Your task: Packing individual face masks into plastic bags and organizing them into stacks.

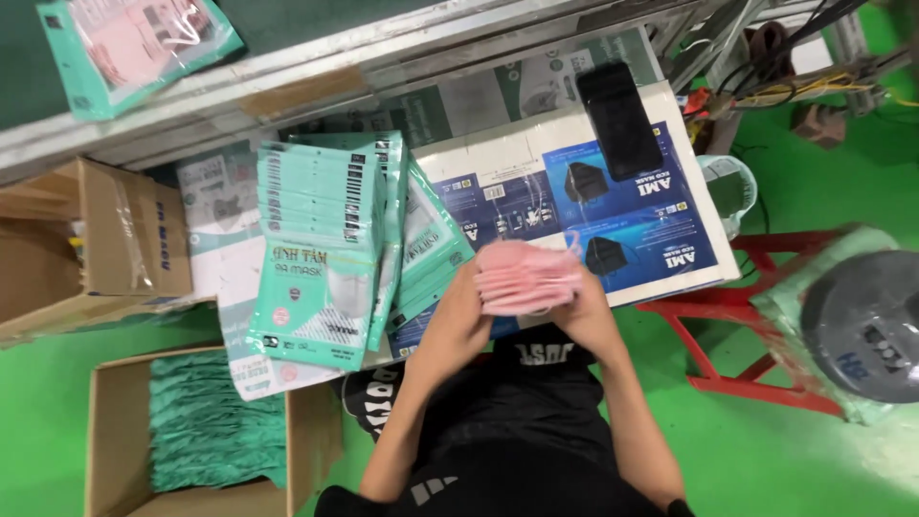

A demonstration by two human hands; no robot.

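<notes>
You are looking straight down at your own lap, dressed in black clothing (pixel 522 421) with white lettering. Your two bare forearms reach forward from it. Your left hand (pixel 464 316) and right hand (pixel 584 311) meet just above your knees, both curled closed around a small stack of pink fabric face masks (pixel 526 276); the left hand grips the stack's left end, the right hand cups its right end and underside. The stack sits level between your hands, at the near edge of a low work surface.

To your left on the green floor stands an open brown cardboard box (pixel 115 431) filled with bundled teal packets. Just beyond it lies a fanned pile of flat teal and white printed mask pouches (pixel 325 249), overlapping one another on the work surface, just left of your hands. Further left sits another brown cardboard box (pixel 86 239), also open.

Beneath and beyond the masks, the surface is covered by flattened white and blue printed carton sheets (pixel 593 206). A black rectangular phone (pixel 620 120) rests on them at the far side. To the right stands a red metal frame (pixel 737 316) and a round grey disc wrapped in pale green film (pixel 857 321). Farthest away, at top left, a teal pouch holding pink masks (pixel 134 43) lies on a dark green belt.
</notes>
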